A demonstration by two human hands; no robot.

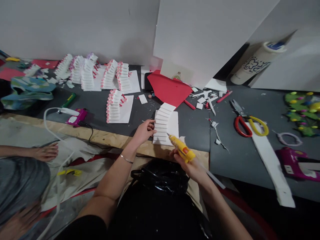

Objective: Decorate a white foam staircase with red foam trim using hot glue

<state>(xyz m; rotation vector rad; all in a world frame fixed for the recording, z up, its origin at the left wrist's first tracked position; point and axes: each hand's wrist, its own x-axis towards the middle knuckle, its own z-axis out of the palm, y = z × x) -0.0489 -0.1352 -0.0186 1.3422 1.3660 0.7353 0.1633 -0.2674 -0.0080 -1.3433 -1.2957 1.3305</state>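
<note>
In front of me lies a curved white stepped foam piece, like a small staircase, on a white square base. The curled fingers of my left hand hold its left edge. My right hand is wrapped round a yellow hot glue gun, and a pale glue stick sticks out of its back. The nozzle points at the right ends of the lower steps; whether it touches them I cannot tell. A similar staircase with red-pink step ends stands to the left.
More staircases line the back left. Red sheet and foam scraps lie behind the work. At right are scissors, a white strip and a purple device. A power strip and another person's hand are left.
</note>
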